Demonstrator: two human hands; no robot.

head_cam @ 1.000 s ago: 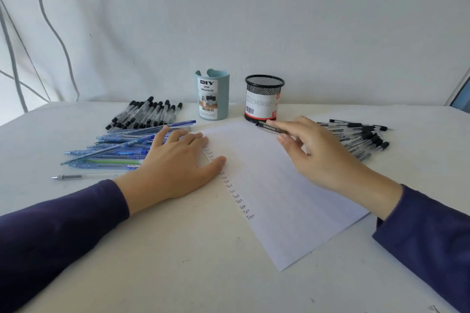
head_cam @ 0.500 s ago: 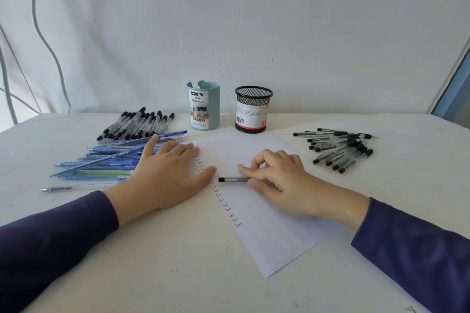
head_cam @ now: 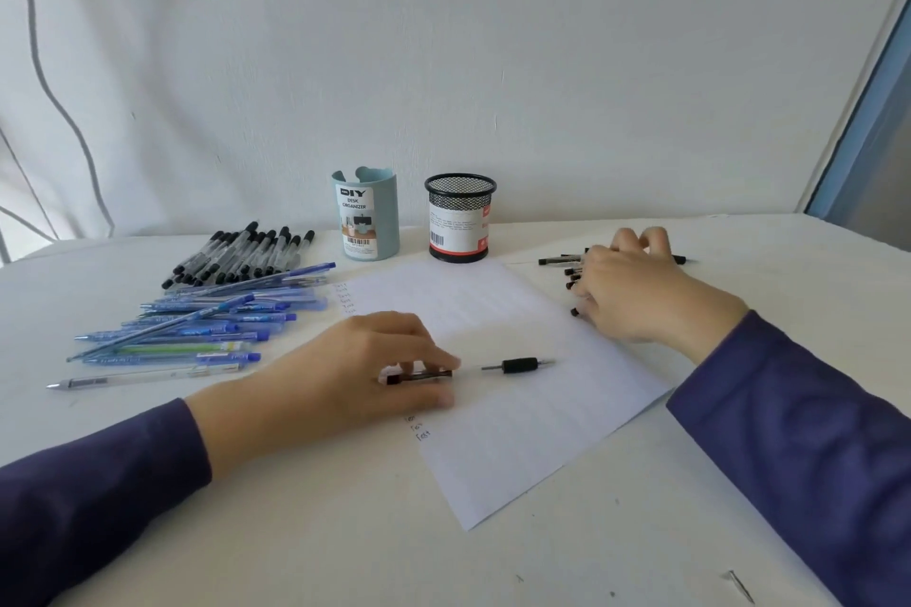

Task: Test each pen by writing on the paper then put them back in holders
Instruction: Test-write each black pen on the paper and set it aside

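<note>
STEP: likely swapping pens | left hand pinches back end of pen lying on paper, centre, tip toward 3 o'clock | right hand curled over black pens, 2 o'clock, grip unclear | NEXT: probably drop pen into blue holder or mesh holder, 12 o'clock

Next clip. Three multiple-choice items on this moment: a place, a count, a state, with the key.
1. Where is the right hand? A. on the black pens right of the paper; B. flat on the paper; C. raised in the air.
2. How many holders stand behind the paper? A. one; B. two; C. four.
3. The pen on the paper is: A. pinched by the left hand; B. untouched; C. standing in a holder.
Key: 1 A, it lies over that pile; 2 B, teal holder and mesh holder; 3 A, that hand grips its end.
</note>
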